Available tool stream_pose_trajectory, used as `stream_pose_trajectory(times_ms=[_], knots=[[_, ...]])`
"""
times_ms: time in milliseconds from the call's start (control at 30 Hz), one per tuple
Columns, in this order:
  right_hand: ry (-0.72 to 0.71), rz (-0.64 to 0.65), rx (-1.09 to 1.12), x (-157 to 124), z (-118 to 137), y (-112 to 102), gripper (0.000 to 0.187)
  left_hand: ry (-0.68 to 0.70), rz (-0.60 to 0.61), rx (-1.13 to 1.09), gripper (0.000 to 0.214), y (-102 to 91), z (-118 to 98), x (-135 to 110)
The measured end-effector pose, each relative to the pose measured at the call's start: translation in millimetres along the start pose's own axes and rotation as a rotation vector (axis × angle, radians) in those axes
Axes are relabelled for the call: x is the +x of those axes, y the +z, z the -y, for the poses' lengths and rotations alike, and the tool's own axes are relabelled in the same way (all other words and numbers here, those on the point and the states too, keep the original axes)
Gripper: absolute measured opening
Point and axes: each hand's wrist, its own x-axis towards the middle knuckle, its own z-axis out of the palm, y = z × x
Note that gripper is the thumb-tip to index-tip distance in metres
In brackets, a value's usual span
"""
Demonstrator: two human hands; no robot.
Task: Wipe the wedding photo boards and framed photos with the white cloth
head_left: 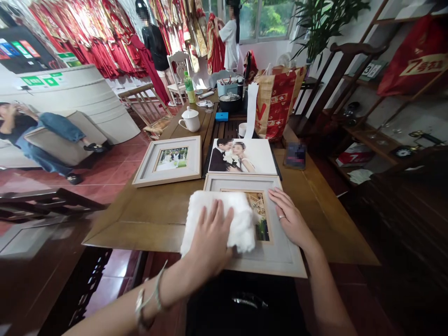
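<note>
A framed photo lies flat at the near edge of the wooden table. My left hand lies flat with fingers spread on a white fluffy cloth that covers the left part of the frame. My right hand, wearing a ring, rests open and flat on the right side of the same frame. Behind it lie a second framed photo to the left and an unframed wedding portrait in the middle.
Further back on the table stand a white lidded cup, a green bottle, a black pot and a red paper bag. A phone lies right. Two people stand by red garments; another sits at left.
</note>
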Motion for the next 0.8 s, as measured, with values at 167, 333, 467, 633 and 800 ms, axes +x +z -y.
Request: stream_pose_trajectory(times_ms=[167,333,467,633,800], knots=[[-0.004,0.002,0.004,1,-3,2,0.051,-0.041,-0.217,0.017,0.085,1.4,10,61],[-0.011,-0.009,-0.007,4,-2,5,0.053,0.224,-0.166,-0.036,0.075,-4.7,-6,94],[-0.023,-0.054,0.036,4,-2,5,0.058,0.339,-0.143,-0.063,0.07,-5.7,-20,104],[-0.031,-0.061,0.054,4,-1,5,0.05,0.362,-0.005,-0.076,0.076,-3.3,-18,63],[-0.025,-0.077,0.034,4,0,6,0.046,0.6,0.133,-0.194,0.081,9.5,-24,-12]])
